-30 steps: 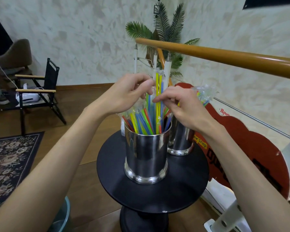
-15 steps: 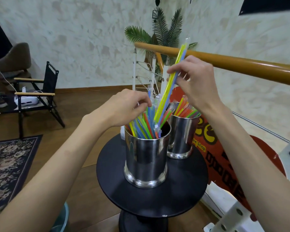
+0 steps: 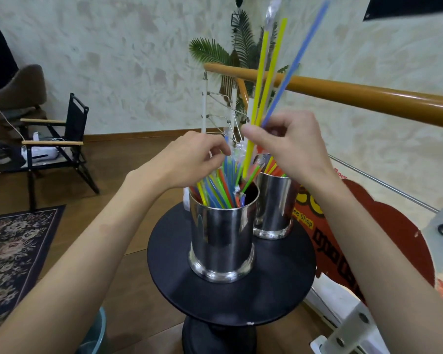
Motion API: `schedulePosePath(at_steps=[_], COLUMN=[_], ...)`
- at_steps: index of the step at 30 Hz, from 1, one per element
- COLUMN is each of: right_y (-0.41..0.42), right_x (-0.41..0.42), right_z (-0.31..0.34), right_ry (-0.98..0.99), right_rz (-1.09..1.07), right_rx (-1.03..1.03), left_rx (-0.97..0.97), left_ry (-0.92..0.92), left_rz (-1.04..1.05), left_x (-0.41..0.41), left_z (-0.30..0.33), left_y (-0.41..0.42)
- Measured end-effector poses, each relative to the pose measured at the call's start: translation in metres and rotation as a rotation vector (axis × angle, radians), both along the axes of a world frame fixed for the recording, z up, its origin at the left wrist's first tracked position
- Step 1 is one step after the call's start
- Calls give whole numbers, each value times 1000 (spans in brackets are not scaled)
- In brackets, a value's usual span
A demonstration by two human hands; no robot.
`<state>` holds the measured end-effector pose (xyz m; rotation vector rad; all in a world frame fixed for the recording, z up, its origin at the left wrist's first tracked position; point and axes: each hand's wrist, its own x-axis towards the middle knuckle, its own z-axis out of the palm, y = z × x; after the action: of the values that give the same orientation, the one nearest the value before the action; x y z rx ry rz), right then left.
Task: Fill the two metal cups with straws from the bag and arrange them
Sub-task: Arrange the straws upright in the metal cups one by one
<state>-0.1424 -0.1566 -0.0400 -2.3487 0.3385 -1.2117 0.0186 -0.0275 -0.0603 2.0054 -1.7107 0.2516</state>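
Higher now, the right hand pinches three straws low down. Left hand grips the cup's bundle. Light, slippery; hold mid-length.

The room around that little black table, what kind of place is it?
Probably a small coffee shop or cafe: a red sign reads "Shop", two metal cups hold drinking straws, and a folding chair and rug suggest seating.

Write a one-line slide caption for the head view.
Right hand lifts yellow and blue straws above two metal cups while left hand holds the rest.
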Motion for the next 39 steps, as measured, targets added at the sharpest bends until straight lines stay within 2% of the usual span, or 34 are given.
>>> schedulePosePath(at_steps=[4, 10, 17, 22, 25, 29, 32, 35, 39], right_y=[6, 8, 1, -7, -15, -21, -13, -4, -6], right_x=[7, 18, 17, 8, -7, -27, -26, -15, -8], right_z=[-20, -40, -42, -41, -31, -18, -21, -30, -33], right_ry=[149, 413, 573, 627, 639, 729, 782, 729, 684], right_rz=[20, 60, 101, 209, 278, 436, 418, 358, 331], right_rx=[57, 0, -48, -8, 91, 224, 140, 42, -35], left_rx=[-67, -291, -420, -403, -326, -307, -321, -284, -133], left_ry=[49, 312, 300, 313, 295, 388, 454, 314, 154], left_rz=[12, -67, -60, -56, -52, -12, -20, 14, 26], left_x=[-2, -12, -12, -10, -8, -8, -9, -10, -10], left_z=[1, 6, 2, 2, 1, 0, -1, 0, -2], left_y=[-1, -3, -8, -6, -4, -4, -4, -3, -2])
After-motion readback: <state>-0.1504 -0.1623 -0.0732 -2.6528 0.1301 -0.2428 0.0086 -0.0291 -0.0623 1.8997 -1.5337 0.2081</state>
